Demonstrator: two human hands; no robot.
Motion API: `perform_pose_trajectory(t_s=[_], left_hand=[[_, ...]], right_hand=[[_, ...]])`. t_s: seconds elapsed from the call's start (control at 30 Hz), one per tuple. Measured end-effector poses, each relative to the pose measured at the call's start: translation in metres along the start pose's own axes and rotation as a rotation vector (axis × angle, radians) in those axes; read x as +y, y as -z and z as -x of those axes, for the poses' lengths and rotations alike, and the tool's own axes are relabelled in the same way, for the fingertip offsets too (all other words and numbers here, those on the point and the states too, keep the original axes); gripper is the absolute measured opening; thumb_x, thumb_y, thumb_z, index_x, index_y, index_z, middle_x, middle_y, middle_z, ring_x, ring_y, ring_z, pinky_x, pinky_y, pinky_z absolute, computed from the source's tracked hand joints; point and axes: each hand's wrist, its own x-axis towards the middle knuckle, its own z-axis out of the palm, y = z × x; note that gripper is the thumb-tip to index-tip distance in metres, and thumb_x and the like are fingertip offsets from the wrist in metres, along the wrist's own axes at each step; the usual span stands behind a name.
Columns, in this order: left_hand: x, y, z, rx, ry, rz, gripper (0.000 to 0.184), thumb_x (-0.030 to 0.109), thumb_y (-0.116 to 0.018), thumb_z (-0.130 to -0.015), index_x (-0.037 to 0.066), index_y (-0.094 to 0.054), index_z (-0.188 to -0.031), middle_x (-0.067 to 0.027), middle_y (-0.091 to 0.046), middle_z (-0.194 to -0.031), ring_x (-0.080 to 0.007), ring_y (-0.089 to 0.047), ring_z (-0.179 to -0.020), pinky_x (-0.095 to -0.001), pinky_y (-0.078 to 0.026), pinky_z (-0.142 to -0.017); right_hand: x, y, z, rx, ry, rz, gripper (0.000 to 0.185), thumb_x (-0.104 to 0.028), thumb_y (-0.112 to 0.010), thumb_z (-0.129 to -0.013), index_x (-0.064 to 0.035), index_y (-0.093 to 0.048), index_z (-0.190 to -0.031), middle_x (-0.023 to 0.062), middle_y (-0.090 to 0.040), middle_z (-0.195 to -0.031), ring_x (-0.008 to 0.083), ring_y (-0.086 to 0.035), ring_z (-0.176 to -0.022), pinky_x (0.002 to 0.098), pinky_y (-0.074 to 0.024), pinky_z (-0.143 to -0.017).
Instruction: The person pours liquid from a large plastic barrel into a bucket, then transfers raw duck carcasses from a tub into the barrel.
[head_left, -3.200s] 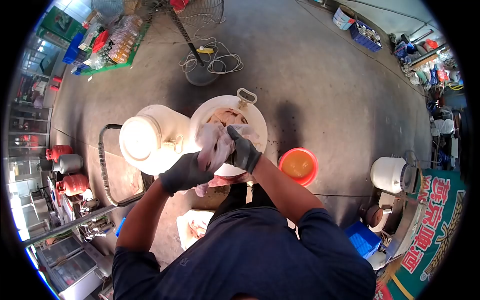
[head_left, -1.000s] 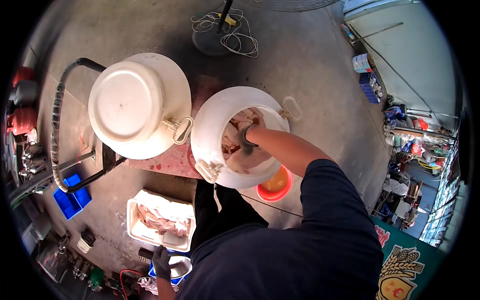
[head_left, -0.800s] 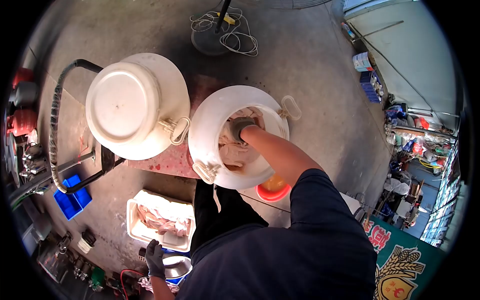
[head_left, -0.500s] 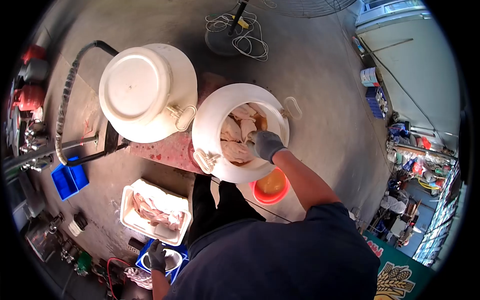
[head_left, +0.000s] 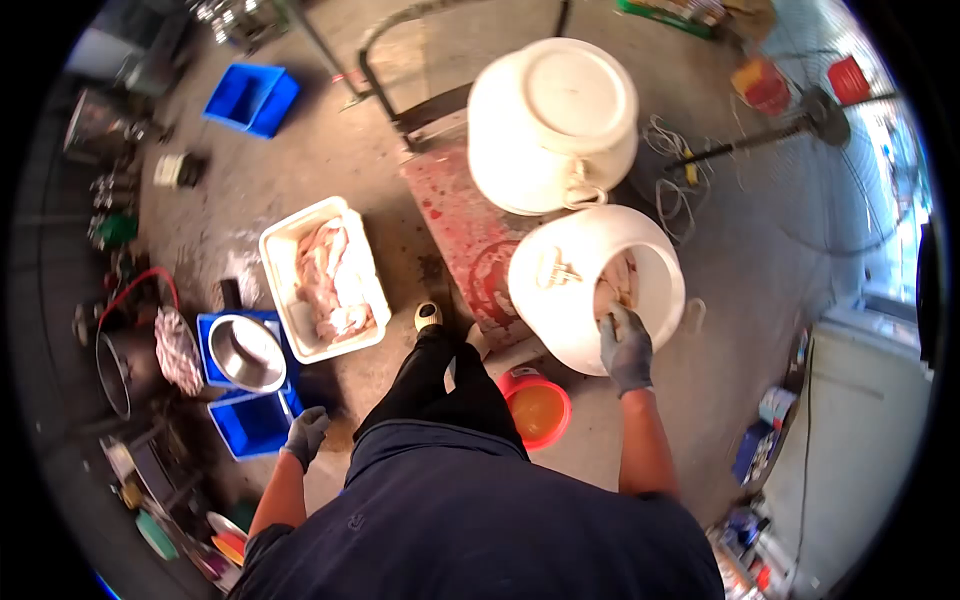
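Well left of the open barrel (head_left: pixel 548 315) is the steel bowl (head_left: pixel 247 353); your left hand (head_left: pixel 306 434) hangs on that far side too, empty, fingers loosely curled. Next, left of the barrel, stands the white tub (head_left: pixel 283 262), then the pink basin (head_left: pixel 541 379) near the barrel, on your side. The pale meat (head_left: pixel 618 276) lies within the barrel's mouth, just beyond your right hand (head_left: pixel 627 350), clearly the nearer; its long axis is partly hidden. Those right fingers bend at the barrel's rim, and I can't tell whether they grip any.
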Motion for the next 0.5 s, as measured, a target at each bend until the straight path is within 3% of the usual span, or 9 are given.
perform_pose_trajectory(t_s=[0.13, 0.2, 0.23, 0.37, 0.5], left_hand=[[-0.038, 0.018, 0.006, 0.077, 0.055, 0.105, 0.045, 0.020, -0.066, -0.092, 0.000, -0.058, -0.132, -0.0085, -0.068, -0.116, -0.0140, -0.062, -0.092, -0.0287, -0.051, -0.081], [-0.036, 0.024, 0.007, 0.127, 0.057, 0.130, 0.043, 0.016, -0.066, -0.092, 0.000, -0.058, -0.132, -0.0099, -0.067, -0.121, -0.0172, -0.062, -0.108, -0.0300, -0.048, -0.094], [-0.036, 0.027, 0.006, 0.137, 0.067, 0.156, 0.043, 0.016, -0.066, -0.092, 0.000, -0.058, -0.132, -0.0099, -0.067, -0.121, -0.0172, -0.062, -0.108, -0.0300, -0.048, -0.094], [-0.019, 0.048, -0.002, 0.111, -0.046, -0.035, 0.044, 0.014, -0.065, -0.091, -0.003, -0.056, -0.131, -0.0117, -0.066, -0.124, -0.0175, -0.061, -0.110, -0.0297, -0.048, -0.096], [-0.038, 0.087, -0.021, 0.102, -0.170, 0.073, 0.046, 0.014, -0.064, -0.091, -0.003, -0.055, -0.133, -0.0115, -0.066, -0.124, -0.0179, -0.062, -0.110, -0.0302, -0.049, -0.095]], right_hand=[[-0.045, -0.009, 0.007, -0.039, 0.057, -0.195, 0.026, -0.006, -0.067, -0.089, -0.0024, -0.066, -0.115, 0.0176, -0.069, -0.106, 0.0315, -0.068, -0.096, 0.0380, -0.0536, -0.085], [-0.062, -0.021, 0.015, -0.259, 0.011, -0.332, 0.027, -0.006, -0.067, -0.090, -0.0018, -0.066, -0.116, 0.0175, -0.070, -0.105, 0.0299, -0.068, -0.097, 0.0357, -0.0535, -0.087], [-0.073, -0.028, 0.018, -0.379, -0.053, -0.338, 0.026, -0.008, -0.067, -0.090, -0.0014, -0.068, -0.114, 0.0183, -0.070, -0.106, 0.0303, -0.069, -0.097, 0.0357, -0.0537, -0.088], [-0.130, -0.060, 0.021, -0.662, 0.258, 0.076, 0.031, -0.022, -0.063, -0.089, -0.0042, -0.069, -0.114, 0.0198, -0.069, -0.109, 0.0364, -0.066, -0.101, 0.0430, -0.0522, -0.090], [-0.196, -0.109, 0.027, -0.846, 0.257, 0.107, 0.030, -0.022, -0.064, -0.089, -0.0039, -0.069, -0.113, 0.0200, -0.070, -0.108, 0.0347, -0.067, -0.101, 0.0412, -0.0526, -0.090]])
